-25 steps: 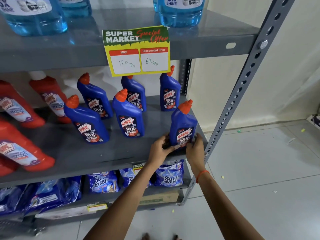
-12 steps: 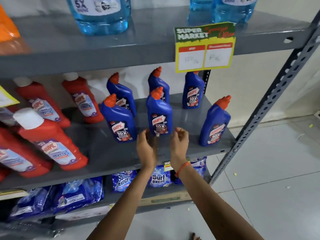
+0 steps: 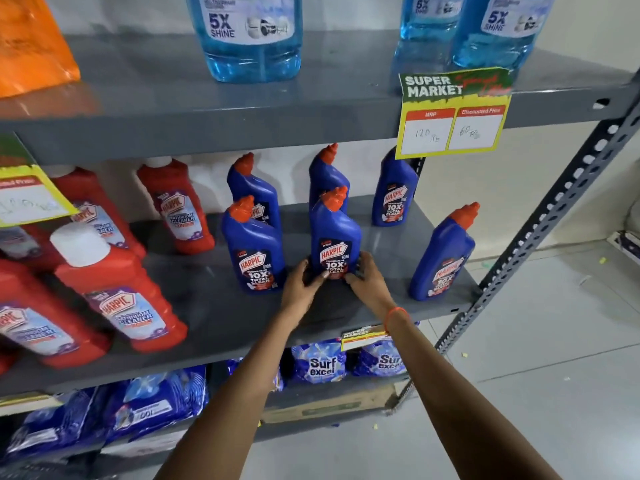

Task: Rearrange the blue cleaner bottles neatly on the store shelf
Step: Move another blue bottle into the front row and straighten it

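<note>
Several blue cleaner bottles with orange caps stand on the grey middle shelf (image 3: pixel 214 317). My left hand (image 3: pixel 301 284) and my right hand (image 3: pixel 367 277) clasp the base of the front middle blue bottle (image 3: pixel 334 237) from both sides. Another blue bottle (image 3: pixel 252 251) stands just left of it. A third blue bottle (image 3: pixel 441 258) stands apart at the shelf's front right corner. Three more blue bottles form a back row, at back left (image 3: pixel 254 190), back middle (image 3: pixel 327 174) and back right (image 3: pixel 394 192).
Red cleaner bottles (image 3: pixel 121 292) fill the left of the same shelf. Large light-blue bottles (image 3: pixel 249 36) stand on the upper shelf, with a yellow price tag (image 3: pixel 450 116) hanging from its edge. Blue detergent packs (image 3: pixel 318 362) lie on the lower shelf. The perforated upright post (image 3: pixel 554 209) is at the right.
Both hands let go of the front right blue bottle, moved left, and closed around the base of the front middle bottle. The view shifted left.
</note>
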{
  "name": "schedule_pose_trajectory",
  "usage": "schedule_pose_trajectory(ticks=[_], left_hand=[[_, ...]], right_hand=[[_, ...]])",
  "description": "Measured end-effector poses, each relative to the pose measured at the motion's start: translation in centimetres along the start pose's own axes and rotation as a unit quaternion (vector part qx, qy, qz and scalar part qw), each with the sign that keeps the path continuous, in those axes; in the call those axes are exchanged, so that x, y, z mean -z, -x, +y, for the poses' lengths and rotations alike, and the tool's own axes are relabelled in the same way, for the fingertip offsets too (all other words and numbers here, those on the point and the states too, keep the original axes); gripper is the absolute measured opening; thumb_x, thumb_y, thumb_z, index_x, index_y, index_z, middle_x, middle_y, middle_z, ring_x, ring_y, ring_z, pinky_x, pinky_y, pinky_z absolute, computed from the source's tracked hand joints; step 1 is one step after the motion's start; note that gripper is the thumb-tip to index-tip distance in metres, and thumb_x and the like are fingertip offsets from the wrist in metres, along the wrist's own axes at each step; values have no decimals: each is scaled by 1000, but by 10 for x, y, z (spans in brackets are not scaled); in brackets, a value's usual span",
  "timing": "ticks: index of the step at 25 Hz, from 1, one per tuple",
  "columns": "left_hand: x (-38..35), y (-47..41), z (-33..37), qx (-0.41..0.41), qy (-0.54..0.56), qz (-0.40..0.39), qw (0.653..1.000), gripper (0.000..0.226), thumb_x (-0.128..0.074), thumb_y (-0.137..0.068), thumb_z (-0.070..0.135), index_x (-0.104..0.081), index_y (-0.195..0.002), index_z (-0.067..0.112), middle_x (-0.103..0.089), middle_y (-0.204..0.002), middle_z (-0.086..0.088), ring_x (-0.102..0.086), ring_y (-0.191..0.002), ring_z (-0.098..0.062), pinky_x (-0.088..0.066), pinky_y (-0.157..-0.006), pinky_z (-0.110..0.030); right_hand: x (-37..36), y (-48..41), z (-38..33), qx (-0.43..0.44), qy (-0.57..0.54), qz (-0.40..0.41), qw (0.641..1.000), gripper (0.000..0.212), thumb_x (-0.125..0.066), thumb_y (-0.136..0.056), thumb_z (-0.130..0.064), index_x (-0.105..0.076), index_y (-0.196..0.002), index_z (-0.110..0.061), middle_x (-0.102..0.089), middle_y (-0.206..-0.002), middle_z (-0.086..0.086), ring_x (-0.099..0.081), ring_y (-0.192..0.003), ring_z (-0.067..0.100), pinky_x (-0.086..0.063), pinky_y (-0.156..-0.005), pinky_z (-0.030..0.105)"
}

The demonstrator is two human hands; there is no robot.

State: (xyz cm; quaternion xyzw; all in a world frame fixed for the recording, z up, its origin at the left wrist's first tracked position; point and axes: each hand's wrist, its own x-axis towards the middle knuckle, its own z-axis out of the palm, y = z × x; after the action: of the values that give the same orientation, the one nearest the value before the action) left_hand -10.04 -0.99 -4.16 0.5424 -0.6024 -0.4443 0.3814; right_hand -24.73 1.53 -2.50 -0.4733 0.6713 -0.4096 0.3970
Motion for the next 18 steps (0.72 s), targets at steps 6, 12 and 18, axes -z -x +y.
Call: schedule_pose_trajectory(ticks=[6,12,18], left_hand=[[-9,44,-15,-42,-47,4,998,33,-74,-77,24,-62,-100,3,-65,-99,-7,-57,-88,-15,-37,-66,-12],[-7,51,-19,-25,-30,-43,998,35,-72,-78,27,-64,-106,8,-70,-107,-9,-64,-97,-19,-47,-75,-13],[-8,59,-17,-9,-7,-56,998,43,-71,-78,30,-60,-114,10,-67,-116,-10,-61,-110,-23,-49,-95,-39]], right_hand=[[17,34,15,42,27,-17,999,53,-63,-78,-4,-40,-125,-8,-59,-107,7,-58,-99,22,-48,-89,35],[26,46,24,61,26,-36,997,51,-72,-73,-8,-44,-116,-15,-62,-105,3,-61,-100,23,-47,-81,27],[23,56,30,70,1,-14,997,48,-70,-73,-12,-45,-114,-16,-58,-112,7,-58,-108,26,-48,-80,19]])
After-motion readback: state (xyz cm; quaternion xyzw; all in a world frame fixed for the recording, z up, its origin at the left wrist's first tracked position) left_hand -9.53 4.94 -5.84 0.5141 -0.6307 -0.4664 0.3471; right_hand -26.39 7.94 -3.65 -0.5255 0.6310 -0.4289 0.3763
